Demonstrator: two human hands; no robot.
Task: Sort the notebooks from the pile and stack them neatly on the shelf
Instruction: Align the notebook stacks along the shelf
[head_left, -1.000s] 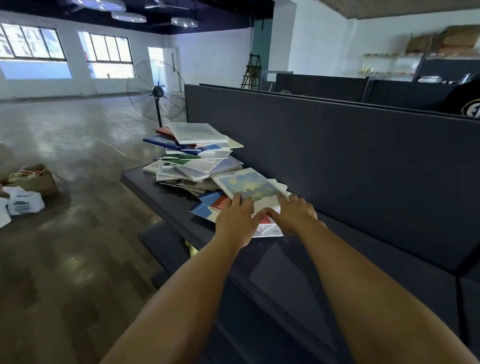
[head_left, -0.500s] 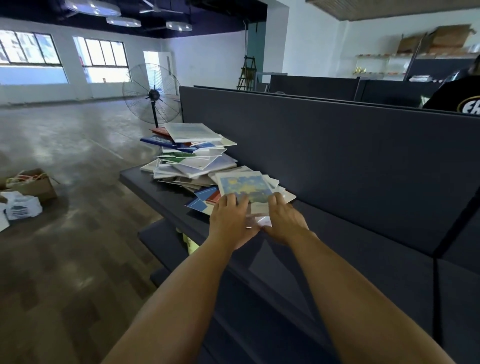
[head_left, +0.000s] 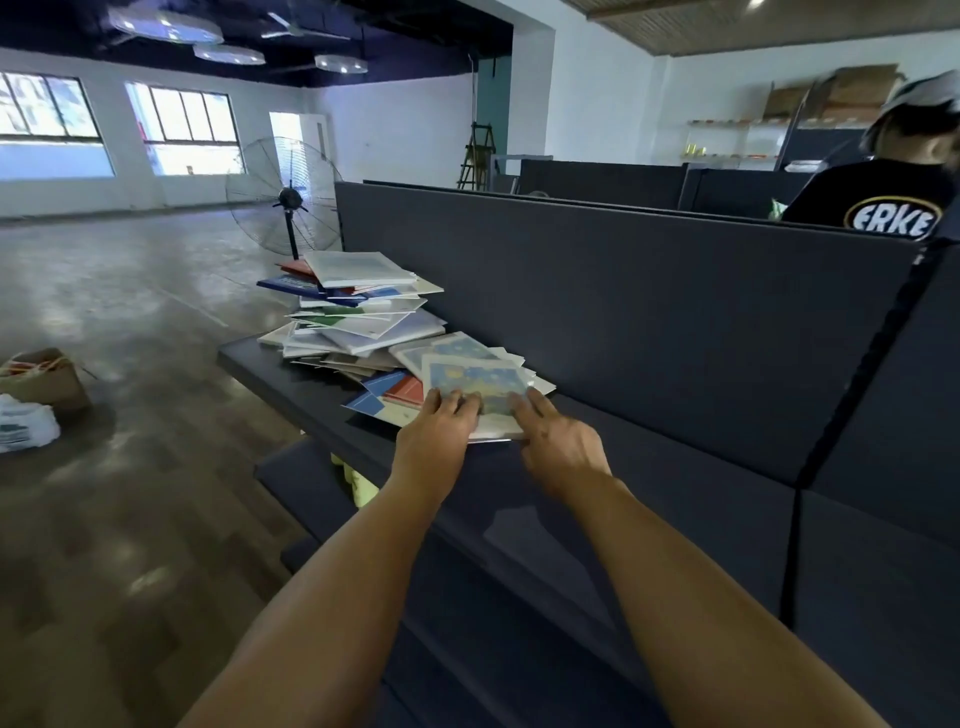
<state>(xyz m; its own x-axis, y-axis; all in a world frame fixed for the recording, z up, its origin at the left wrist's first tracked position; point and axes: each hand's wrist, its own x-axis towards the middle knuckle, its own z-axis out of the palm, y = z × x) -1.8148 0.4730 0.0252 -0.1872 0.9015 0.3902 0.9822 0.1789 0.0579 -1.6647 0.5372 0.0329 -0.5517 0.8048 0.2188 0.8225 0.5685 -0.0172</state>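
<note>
step: picking from the pile; both hands sit on the top notebook (head_left: 475, 382), the blue-and-yellow one at the near end of the pile (head_left: 358, 322).
left hand (head_left: 435, 435): fingers lie over the notebook's near-left edge, lightly curled; thumb hidden, so whether the grip is a pinch or just a press cannot be told.
right hand (head_left: 558, 441): fingers reach onto the near-right corner, fairly straight, look to press or slide rather than clamp.
notebook place: on top of a few loose ones, on the dark shelf (head_left: 649, 467), close to the back panel (head_left: 649, 322); it tilts a little toward the person.
pile: tall messy heap at the far end, lower spill at the near end under the hands; no neat stack visible yet.
progress: early, judging by the pile being untidy and most of the shelf nearer the person bare.
next move: likely get a firm hold on both side edges, lift the notebook free without dragging those beneath, then set it flat on the bare shelf stretch nearer the person, edges square.
risk: loose covers underneath may slide off the front lip.
change: since the earlier frames the notebook has shifted nearer the person and sits squarer under the hands; the hands have closed in from the spread reach; a person in a black shirt (head_left: 883, 200) has come further into view behind the panel.
other: fan (head_left: 288, 200) on the floor beyond.
</note>
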